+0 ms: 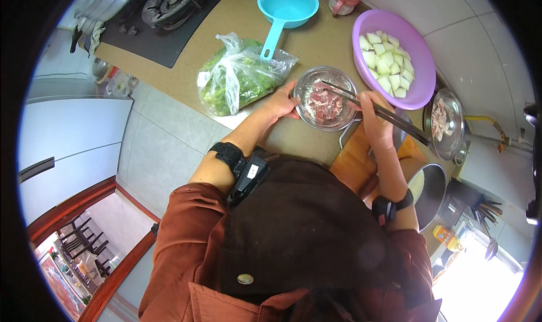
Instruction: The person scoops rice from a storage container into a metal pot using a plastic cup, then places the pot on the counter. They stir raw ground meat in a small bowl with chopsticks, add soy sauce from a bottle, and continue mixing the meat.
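A clear glass bowl (304, 117) stands on the counter before me, holding raw meat pieces (325, 104) with white powder on and around them. My left hand (283, 102) grips the bowl's left side, fingers along its wall and rim. In my right hand (377, 120) is a pair of dark chopsticks (398, 122), their tips down at the meat. Beyond the bowl to the right, a purple basin (423, 70) contains pale green cut melon-like chunks (391, 65). A knotted plastic bag of leafy greens (237, 80) lies left of the bowl.
The handle of a blue plastic ladle (288, 6) rests on the bag. A lidded jar (345, 0) stands at the back. To my right are a wooden cutting board (355, 161), a glass bowl of pale pieces (455, 131) and a metal pot (434, 195). A gas stove (144, 34) is far left.
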The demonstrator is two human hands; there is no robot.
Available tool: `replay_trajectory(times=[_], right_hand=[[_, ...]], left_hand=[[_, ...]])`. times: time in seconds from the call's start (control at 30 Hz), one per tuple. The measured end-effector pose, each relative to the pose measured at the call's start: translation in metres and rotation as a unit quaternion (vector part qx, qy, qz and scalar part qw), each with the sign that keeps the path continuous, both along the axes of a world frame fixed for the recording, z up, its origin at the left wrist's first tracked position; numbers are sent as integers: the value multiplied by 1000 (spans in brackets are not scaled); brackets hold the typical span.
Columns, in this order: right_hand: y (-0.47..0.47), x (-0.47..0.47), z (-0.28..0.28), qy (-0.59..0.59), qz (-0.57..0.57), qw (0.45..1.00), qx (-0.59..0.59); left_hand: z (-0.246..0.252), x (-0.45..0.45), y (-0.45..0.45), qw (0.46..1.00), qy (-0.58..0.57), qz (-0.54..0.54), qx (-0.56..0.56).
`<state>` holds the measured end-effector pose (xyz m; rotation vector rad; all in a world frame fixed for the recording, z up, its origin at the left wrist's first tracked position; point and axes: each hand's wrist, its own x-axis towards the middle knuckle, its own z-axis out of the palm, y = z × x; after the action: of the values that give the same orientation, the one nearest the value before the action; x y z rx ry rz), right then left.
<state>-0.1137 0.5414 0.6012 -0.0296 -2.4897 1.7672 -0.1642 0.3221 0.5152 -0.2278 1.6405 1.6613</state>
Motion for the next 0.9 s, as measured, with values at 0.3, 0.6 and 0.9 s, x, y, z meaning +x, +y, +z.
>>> replay_trajectory(times=[0.3,0.6,0.9], right_hand=[[4,-12,-11,23,-111,993,12],[-7,17,-9,49,145,985,78],[23,8,1,-23,-83,996,29]], left_hand=[[-3,0,-1,1000,3,3,2],[-4,-2,-8,995,-58,41,67],[-3,1,-3,999,-18,31,41]])
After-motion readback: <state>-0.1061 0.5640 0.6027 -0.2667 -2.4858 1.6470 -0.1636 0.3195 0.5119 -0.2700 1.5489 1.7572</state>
